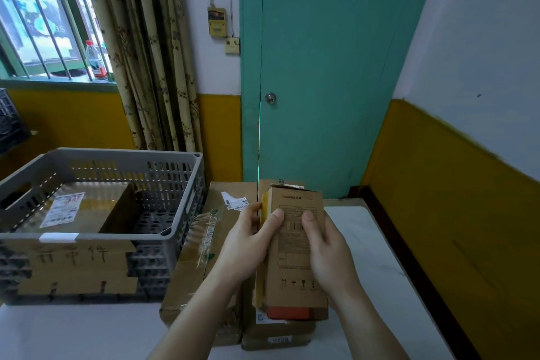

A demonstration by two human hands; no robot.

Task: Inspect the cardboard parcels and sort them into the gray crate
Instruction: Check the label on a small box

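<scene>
A slim cardboard parcel (295, 260) with a barcode and an orange patch at its near end is held up over the table. My left hand (248, 245) grips its left edge and my right hand (327, 254) grips its right edge, thumbs on the printed face. Under it lie other cardboard parcels: a taped one (195, 260) on the left, a flat one with a white label (230, 199) behind, and one (274, 333) below. The gray crate (175, 199) stands at the left, with one labelled parcel (84, 207) lying inside.
The white table (377, 266) runs to a dark edge by the yellow wall at the right. A teal door (321, 67) stands behind. A cardboard sign with handwriting (73, 263) is fixed on the crate's front. A dark crate (8, 123) sits at far left.
</scene>
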